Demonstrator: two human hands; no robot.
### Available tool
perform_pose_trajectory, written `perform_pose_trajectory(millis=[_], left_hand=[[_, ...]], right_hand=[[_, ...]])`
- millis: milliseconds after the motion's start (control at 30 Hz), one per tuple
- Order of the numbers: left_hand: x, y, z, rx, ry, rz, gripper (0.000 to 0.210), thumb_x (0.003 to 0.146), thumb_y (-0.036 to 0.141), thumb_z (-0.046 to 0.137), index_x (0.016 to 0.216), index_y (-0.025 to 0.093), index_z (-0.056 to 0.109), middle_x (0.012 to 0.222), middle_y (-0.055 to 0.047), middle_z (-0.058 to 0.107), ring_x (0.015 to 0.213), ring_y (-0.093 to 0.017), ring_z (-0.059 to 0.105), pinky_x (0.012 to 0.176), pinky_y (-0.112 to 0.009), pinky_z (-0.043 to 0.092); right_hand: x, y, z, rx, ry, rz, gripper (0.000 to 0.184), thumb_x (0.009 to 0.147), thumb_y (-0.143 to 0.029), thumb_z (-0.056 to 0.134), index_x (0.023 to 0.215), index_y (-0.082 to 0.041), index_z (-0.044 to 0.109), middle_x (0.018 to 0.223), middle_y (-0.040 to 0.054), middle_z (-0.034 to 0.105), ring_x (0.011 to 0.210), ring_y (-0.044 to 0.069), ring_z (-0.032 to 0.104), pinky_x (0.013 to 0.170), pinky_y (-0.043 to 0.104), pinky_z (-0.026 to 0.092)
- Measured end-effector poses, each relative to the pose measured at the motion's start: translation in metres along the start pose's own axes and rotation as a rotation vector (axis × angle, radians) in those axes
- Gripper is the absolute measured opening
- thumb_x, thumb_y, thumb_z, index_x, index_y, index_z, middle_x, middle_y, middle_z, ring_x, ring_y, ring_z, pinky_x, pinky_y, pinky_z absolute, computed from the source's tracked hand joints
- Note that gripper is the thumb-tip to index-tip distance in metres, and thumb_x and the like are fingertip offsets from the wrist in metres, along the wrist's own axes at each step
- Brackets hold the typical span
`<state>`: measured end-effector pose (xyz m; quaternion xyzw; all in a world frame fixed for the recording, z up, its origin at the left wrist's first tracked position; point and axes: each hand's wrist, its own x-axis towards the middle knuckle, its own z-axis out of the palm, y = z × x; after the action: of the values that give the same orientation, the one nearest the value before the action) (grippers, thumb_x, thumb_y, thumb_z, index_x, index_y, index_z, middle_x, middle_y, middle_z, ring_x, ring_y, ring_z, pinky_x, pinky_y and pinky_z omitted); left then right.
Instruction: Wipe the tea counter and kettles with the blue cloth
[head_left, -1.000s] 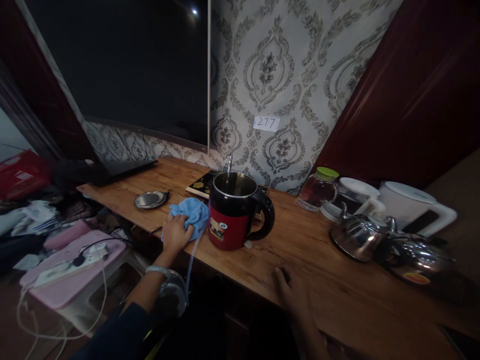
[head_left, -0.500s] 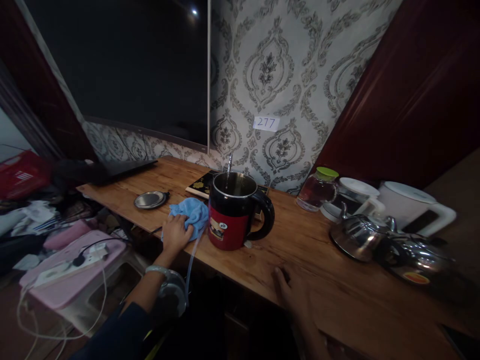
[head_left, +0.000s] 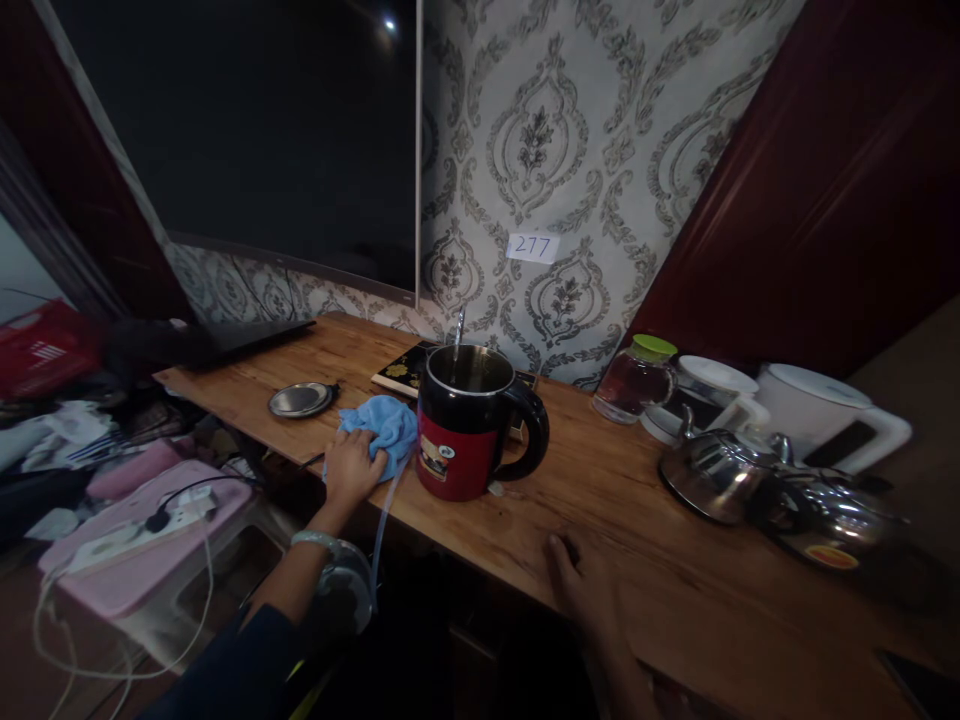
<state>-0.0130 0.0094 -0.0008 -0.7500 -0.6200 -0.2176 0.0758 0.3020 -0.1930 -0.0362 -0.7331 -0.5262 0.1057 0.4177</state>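
Observation:
My left hand (head_left: 352, 468) is pressed on a crumpled blue cloth (head_left: 390, 425), its fingers closed over the near side. Just right of the cloth stands a large red and black electric kettle (head_left: 457, 445) without its lid, handle to the right. A metal utensil handle (head_left: 460, 325) sticks up out of it. A clear tube (head_left: 381, 540) hangs over the table edge between cloth and kettle. My right hand (head_left: 581, 575) rests at the table's front edge, thumb apart from the fingers, holding nothing; its fingers are partly in shadow.
A round metal lid (head_left: 301, 400) lies left of the cloth. Behind the kettle is a black book-like item (head_left: 405, 372). At right stand a glass jug (head_left: 634, 380), white pitchers (head_left: 814, 400) and steel teapots (head_left: 712, 475). Lower left, a pink stool (head_left: 135, 590) bears a power strip.

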Motion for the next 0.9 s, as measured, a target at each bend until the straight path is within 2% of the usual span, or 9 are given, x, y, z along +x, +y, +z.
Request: perform_pose_trajectory(millis=[567, 900], left_hand=[[0.0006, -0.0021, 0.0041, -0.011, 0.024, 0.005, 0.033, 0.080, 0.032, 0.046, 0.099, 0.017, 0.069, 0.099, -0.013, 0.070, 0.101, -0.033, 0.057, 0.080, -0.043, 0.041], [-0.0001, 0.0005, -0.0005, -0.008, 0.010, -0.005, 0.033, 0.080, 0.032, 0.047, 0.099, 0.017, 0.069, 0.099, -0.014, 0.070, 0.100, -0.033, 0.057, 0.079, -0.043, 0.040]], right_hand=[[0.0005, -0.0003, 0.0004, 0.014, -0.009, 0.019, 0.043, 0.085, -0.054, 0.042, 0.073, -0.021, 0.067, 0.078, 0.0093, 0.071, 0.076, 0.024, 0.064, 0.070, 0.033, 0.047], [-0.0013, 0.0001, -0.0003, -0.007, -0.012, 0.027, 0.042, 0.086, -0.052, 0.042, 0.076, -0.021, 0.068, 0.081, 0.0095, 0.071, 0.077, 0.025, 0.064, 0.070, 0.033, 0.047]])
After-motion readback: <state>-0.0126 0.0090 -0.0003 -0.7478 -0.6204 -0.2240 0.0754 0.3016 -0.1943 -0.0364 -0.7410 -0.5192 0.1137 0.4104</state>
